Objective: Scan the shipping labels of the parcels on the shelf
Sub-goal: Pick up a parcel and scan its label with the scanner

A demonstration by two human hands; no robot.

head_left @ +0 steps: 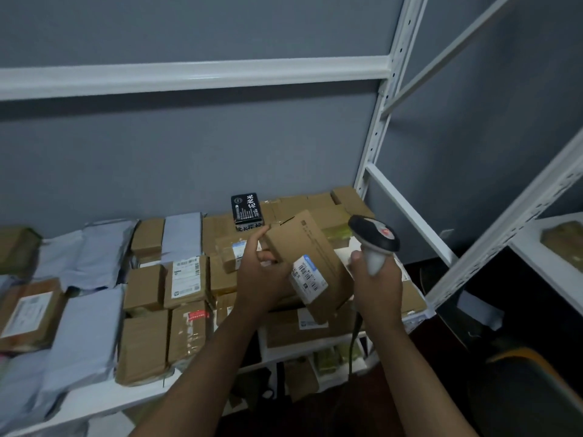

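1. The left hand (263, 279) grips a brown cardboard parcel (310, 266) by its upper left end, thumb on the near face, and holds it raised just above the packed shelf (94, 402).
2. The right hand (377, 279) is wrapped round the handle of a barcode scanner (373, 239), just to the right of the parcel and not touching it.
3. The parcel sits between the two hands, tilted, its long axis running from upper left down to lower right.
4. Its white shipping label (308, 275) lies on the lower part of the top face, turned up toward the person.
5. The scanner's head rises above the right hand; its window faces away, so I cannot tell where it aims.
6. The label's print is too small to read.
7. The left fingers beyond the parcel are hidden, as is the shelf beneath the other boxes (143, 342) and grey mailer bags (85, 335).
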